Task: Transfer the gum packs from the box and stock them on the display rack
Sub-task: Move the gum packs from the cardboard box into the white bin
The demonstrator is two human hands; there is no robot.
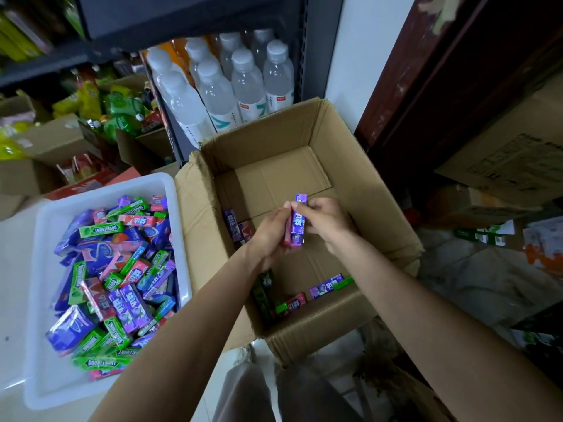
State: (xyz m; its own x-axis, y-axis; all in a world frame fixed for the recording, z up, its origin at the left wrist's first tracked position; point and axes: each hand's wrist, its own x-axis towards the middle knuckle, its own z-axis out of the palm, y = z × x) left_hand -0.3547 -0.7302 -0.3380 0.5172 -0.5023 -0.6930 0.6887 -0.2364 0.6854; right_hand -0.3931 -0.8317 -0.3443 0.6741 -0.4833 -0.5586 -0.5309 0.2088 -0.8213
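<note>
Over the open cardboard box [350, 166], my left hand [269, 236] and my right hand [324, 222] together hold a small stack of gum packs [298, 222], the top one purple, with a pink one beneath. Both hands' fingers curl round the stack. A few loose packs lie on the box floor: purple and pink ones [239, 228] at the left wall, and purple, pink and green ones [326, 287] along the near wall. A white plastic bin [45, 376] to the left is heaped with purple, green and pink gum packs [122, 269].
A dark shelving unit behind the box holds water bottles [243, 83]. Cardboard boxes with snack bags [122, 114] stand at the far left. More cartons [511, 159] and scattered packaging lie on the floor to the right, beside a dark wooden door frame [426, 71].
</note>
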